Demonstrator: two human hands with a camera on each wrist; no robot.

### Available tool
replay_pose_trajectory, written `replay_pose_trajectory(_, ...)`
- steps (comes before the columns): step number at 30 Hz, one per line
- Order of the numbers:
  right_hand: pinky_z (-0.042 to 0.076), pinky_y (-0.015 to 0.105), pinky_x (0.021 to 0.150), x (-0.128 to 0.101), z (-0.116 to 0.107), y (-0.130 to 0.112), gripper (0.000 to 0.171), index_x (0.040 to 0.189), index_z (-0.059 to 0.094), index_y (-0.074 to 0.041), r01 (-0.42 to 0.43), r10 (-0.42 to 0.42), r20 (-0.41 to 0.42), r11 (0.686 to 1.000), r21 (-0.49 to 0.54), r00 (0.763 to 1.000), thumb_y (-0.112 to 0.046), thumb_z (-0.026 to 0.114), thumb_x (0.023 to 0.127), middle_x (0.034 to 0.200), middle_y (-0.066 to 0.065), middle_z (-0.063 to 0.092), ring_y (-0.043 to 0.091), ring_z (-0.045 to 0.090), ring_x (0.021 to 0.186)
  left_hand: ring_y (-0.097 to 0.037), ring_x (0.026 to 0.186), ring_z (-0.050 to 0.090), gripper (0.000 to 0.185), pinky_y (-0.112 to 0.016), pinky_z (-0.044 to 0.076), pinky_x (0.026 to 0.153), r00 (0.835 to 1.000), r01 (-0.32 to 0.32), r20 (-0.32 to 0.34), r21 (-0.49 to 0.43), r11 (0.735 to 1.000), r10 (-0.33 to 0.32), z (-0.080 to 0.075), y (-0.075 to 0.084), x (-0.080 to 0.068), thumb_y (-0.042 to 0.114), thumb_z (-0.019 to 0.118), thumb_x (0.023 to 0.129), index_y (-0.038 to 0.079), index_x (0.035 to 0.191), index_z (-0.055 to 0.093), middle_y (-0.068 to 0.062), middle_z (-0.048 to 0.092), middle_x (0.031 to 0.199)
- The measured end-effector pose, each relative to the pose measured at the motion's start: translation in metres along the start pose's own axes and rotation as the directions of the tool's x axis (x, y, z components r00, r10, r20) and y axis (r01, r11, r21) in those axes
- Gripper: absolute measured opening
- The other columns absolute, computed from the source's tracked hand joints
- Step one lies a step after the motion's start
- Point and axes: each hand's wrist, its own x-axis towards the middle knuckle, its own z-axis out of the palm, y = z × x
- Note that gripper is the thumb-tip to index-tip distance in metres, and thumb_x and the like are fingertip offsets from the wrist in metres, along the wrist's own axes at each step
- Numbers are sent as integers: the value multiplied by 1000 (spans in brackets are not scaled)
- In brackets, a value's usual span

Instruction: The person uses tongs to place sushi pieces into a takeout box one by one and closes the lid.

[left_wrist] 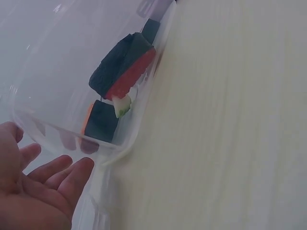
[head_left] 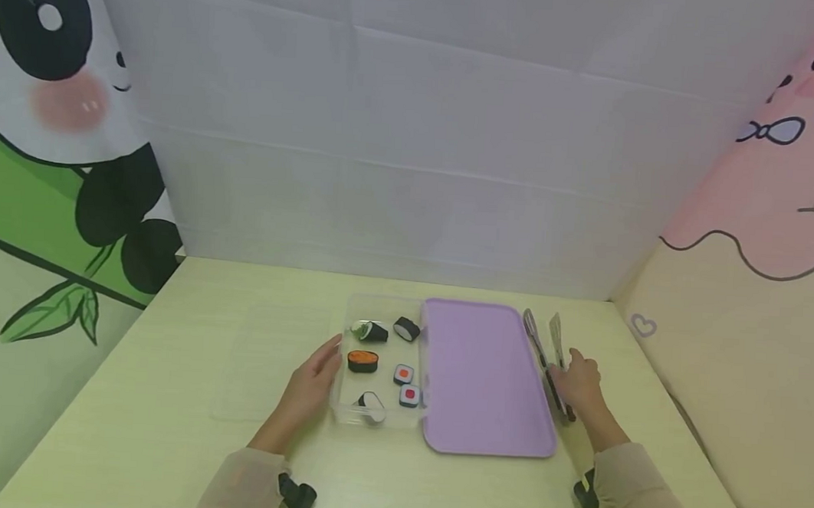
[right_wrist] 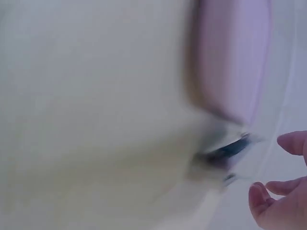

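Six toy sushi pieces lay in one clear plastic box on the pale yellow-green table; one lilac lid lay open beside the box, touching it, and one pair of metal tongs lay just right of the lid. The left hand rested flat against the box's left wall, fingers straight and relaxed, gripping nothing. The right hand lay over the tongs' near end; whether its fingers gripped them, I could not tell.
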Motion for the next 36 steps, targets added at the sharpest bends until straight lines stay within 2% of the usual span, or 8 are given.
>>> replay_pose_trajectory(5,43,60,93,-7,-1,-54,61,145,24,15,121,-111,-87,985,126,990,-15,51,100,130,40,37,54,40,119,-35,124,52,52,-44,46,99,1000,19,23,-45,999,-18,-11,-5,3,39,39,106,17,153,33,-15,40,150)
replay_pose_trajectory(10,46,50,96,-20,14,-133,57,145,34,7,248,-220,-135,935,251,966,-13,58,97,124,30,48,43,53,112,-40,129,45,56,-53,40,102,999,-38,6,37,999,38,-36,-8,8,40,39,106,11,153,29,-19,43,146)
replay_pose_trajectory(15,49,43,92,-38,48,-202,57,145,39,1,339,-329,-89,884,322,940,-14,61,96,118,20,52,31,56,105,-41,132,38,61,-55,35,106,995,-89,-28,115,989,93,-62,-21,13,40,41,105,4,152,28,-25,43,142)
replay_pose_trajectory(19,50,39,88,-50,84,-242,58,148,37,-3,352,-386,24,864,361,922,-20,61,97,118,14,51,26,53,105,-45,134,32,63,-58,31,106,996,-24,-84,212,977,43,-83,-31,9,38,42,105,-2,151,26,-29,37,144)
replay_pose_trajectory(23,49,43,92,-64,119,-272,60,150,33,-6,324,-397,147,873,364,906,-25,59,99,127,15,50,29,52,115,-52,131,29,65,-65,31,102,987,89,-152,287,954,-47,-99,-39,4,38,44,104,-6,148,27,-35,33,143)
replay_pose_trajectory(26,46,44,96,-72,146,-286,60,150,34,-8,293,-374,187,888,354,908,-27,59,99,133,16,48,31,51,120,-57,128,29,65,-68,29,100,979,140,-185,317,938,-84,-106,-44,2,37,45,102,-8,146,29,-37,33,140)
replay_pose_trajectory(31,43,43,102,-86,178,-301,59,148,37,-7,242,-324,168,892,381,931,-28,61,98,139,16,43,31,47,126,-59,128,26,68,-72,23,96,971,205,-188,340,918,-147,-110,-50,-3,39,47,101,-7,146,28,-37,31,143)
replay_pose_trajectory(36,42,41,102,-100,189,-317,58,146,39,-8,239,-332,161,875,421,929,-28,62,97,141,15,42,29,46,128,-58,131,22,71,-73,20,99,970,217,-177,323,921,-166,-112,-54,-5,44,48,100,-5,148,26,-37,27,146)
